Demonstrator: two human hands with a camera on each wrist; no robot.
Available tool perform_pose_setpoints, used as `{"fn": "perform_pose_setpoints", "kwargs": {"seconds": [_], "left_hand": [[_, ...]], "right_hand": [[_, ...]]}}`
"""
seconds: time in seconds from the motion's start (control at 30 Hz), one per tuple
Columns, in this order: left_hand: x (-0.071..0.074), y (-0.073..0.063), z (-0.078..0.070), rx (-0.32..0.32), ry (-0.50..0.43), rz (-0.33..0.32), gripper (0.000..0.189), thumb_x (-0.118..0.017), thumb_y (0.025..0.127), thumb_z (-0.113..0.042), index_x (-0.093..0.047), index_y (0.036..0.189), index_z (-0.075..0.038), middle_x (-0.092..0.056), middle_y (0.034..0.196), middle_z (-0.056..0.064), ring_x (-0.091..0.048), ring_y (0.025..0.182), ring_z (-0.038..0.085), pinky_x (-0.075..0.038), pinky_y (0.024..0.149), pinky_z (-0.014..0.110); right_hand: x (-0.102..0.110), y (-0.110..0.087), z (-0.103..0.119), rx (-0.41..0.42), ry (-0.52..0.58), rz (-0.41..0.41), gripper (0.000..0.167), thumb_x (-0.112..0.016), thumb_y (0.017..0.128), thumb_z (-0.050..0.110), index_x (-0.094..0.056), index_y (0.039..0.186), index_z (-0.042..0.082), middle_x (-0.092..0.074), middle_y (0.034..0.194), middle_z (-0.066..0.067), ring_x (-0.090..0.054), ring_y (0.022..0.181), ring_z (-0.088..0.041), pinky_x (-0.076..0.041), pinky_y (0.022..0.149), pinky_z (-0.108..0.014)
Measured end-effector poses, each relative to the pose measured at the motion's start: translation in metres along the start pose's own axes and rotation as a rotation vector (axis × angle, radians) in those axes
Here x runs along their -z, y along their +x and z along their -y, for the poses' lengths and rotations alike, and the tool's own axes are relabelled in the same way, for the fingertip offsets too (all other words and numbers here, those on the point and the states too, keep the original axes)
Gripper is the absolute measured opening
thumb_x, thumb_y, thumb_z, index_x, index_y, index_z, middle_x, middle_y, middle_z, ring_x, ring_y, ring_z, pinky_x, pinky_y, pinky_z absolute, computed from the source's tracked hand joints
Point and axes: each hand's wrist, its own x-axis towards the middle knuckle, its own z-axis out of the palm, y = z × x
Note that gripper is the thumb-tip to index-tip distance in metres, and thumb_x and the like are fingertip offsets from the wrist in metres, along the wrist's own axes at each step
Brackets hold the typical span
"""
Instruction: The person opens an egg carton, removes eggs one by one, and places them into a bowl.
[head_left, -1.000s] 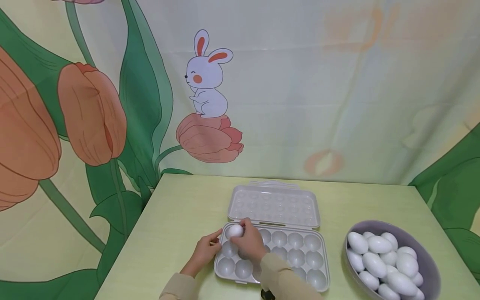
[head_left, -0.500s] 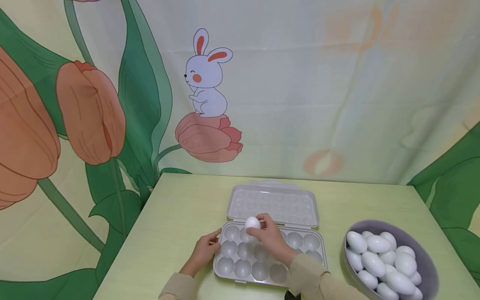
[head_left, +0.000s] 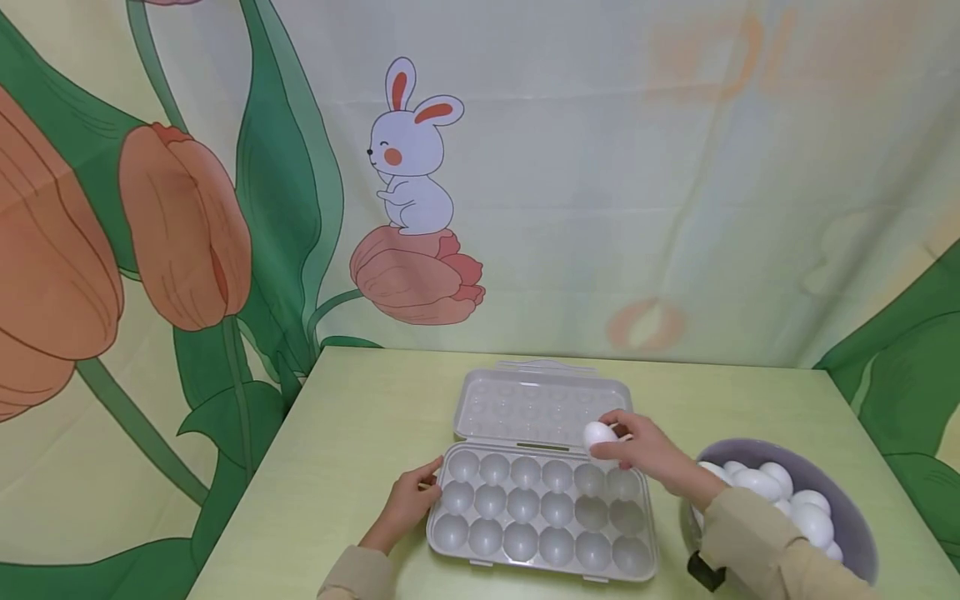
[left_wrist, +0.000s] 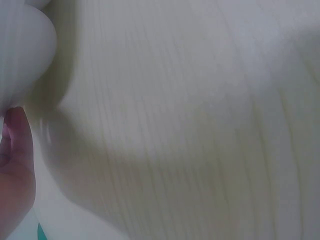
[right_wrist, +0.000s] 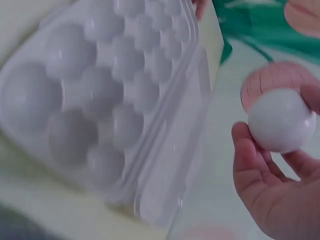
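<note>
In the head view my right hand (head_left: 647,450) pinches a white egg (head_left: 600,439) over the back right corner of a grey plastic egg carton (head_left: 538,557). The right wrist view shows this egg (right_wrist: 281,120) between thumb and fingertips, off the hinge side of the carton (right_wrist: 112,90). The carton lies with its lid (head_left: 542,407) laid back, and its cups hold no eggs. My left hand (head_left: 407,502) touches the carton's left edge with its fingertips. In the left wrist view, that hand's finger (left_wrist: 19,135) reaches up straight to the carton's underside.
A grey-purple bowl (head_left: 855,533) heaped with white eggs (head_left: 813,525) stands to the right of the carton, partly covered by my right sleeve (head_left: 750,533). Behind the pale yellow table (head_left: 375,400) hangs a cloth printed with tulips and a rabbit (head_left: 416,175).
My right hand has moved right with the egg, from the carton's back left cup along the back row to its back right corner. My left hand has stayed at the edge.
</note>
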Motion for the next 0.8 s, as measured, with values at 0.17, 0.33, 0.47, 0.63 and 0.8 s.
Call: {"fn": "perform_pose_setpoints", "kwargs": {"seconds": [0.17,0.33,0.47,0.63,0.8], "left_hand": [[-0.001,0.001,0.001,0.004,0.006,-0.007,0.051,-0.052,0.075,0.0,-0.048,0.126,-0.003,-0.057,0.085,0.01,-0.054,0.074,0.016,-0.045,0.059,0.019],[-0.001,0.001,0.001,0.003,0.002,-0.004,0.051,-0.051,0.075,0.0,-0.048,0.126,-0.003,-0.056,0.084,0.01,-0.053,0.073,0.016,-0.045,0.058,0.02],[-0.001,0.001,0.001,0.004,-0.004,-0.002,0.052,-0.051,0.075,0.0,-0.048,0.126,-0.003,-0.057,0.084,0.01,-0.053,0.072,0.014,-0.045,0.057,0.019],[-0.001,0.001,0.002,0.005,-0.002,-0.003,0.052,-0.051,0.074,0.0,-0.048,0.126,-0.004,-0.057,0.084,0.01,-0.053,0.072,0.014,-0.045,0.057,0.019],[-0.001,0.001,0.002,0.003,0.009,-0.009,0.052,-0.051,0.074,0.0,-0.049,0.125,-0.003,-0.058,0.083,0.01,-0.053,0.072,0.014,-0.045,0.057,0.019]], "right_hand": [[0.055,-0.015,-0.009,-0.031,-0.077,0.065,0.048,-0.064,0.077,0.026,-0.049,0.113,-0.001,-0.055,0.093,-0.011,-0.052,0.075,-0.016,-0.045,0.061,-0.031],[0.1,-0.03,-0.024,-0.08,-0.173,0.089,0.052,-0.062,0.079,0.029,-0.046,0.117,-0.003,-0.055,0.096,-0.012,-0.052,0.078,-0.018,-0.045,0.064,-0.031],[0.127,-0.04,-0.043,-0.109,-0.264,0.053,0.058,-0.06,0.08,0.031,-0.042,0.12,-0.007,-0.055,0.1,-0.014,-0.05,0.081,-0.018,-0.045,0.065,-0.03],[0.153,-0.052,-0.067,-0.161,-0.343,-0.021,0.057,-0.059,0.081,0.03,-0.042,0.117,-0.012,-0.055,0.097,-0.015,-0.049,0.077,-0.016,-0.045,0.061,-0.028],[0.167,-0.058,-0.087,-0.243,-0.41,-0.072,0.054,-0.059,0.079,0.031,-0.045,0.107,-0.013,-0.054,0.087,-0.013,-0.046,0.065,-0.015,-0.041,0.053,-0.027]]}}
